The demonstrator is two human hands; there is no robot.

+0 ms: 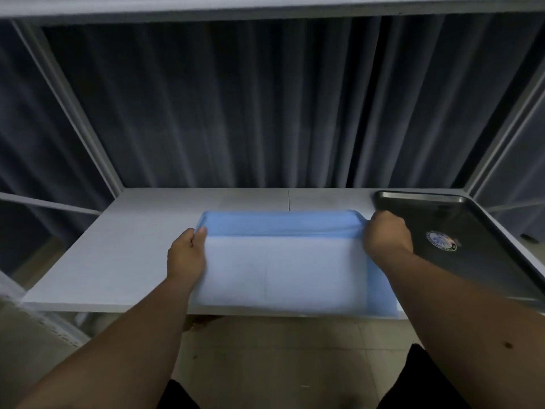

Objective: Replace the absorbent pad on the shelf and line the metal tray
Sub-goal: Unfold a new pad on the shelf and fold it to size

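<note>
A white absorbent pad [280, 270] with a blue backing lies on the white shelf [118, 252], its far part folded over so the blue side faces up. My left hand [187, 255] pinches the pad's far left corner. My right hand [386, 237] grips the far right corner, fingers curled round the blue fold. The pad's near edge reaches the shelf's front edge. A dark metal tray [477, 231] with a round sticker sits on the shelf just right of my right hand.
White shelf posts [67, 107] rise on both sides, and another shelf board [265, 7] runs overhead. A dark pleated curtain [236, 107] hangs behind. Tiled floor [295, 349] lies below the shelf's front edge.
</note>
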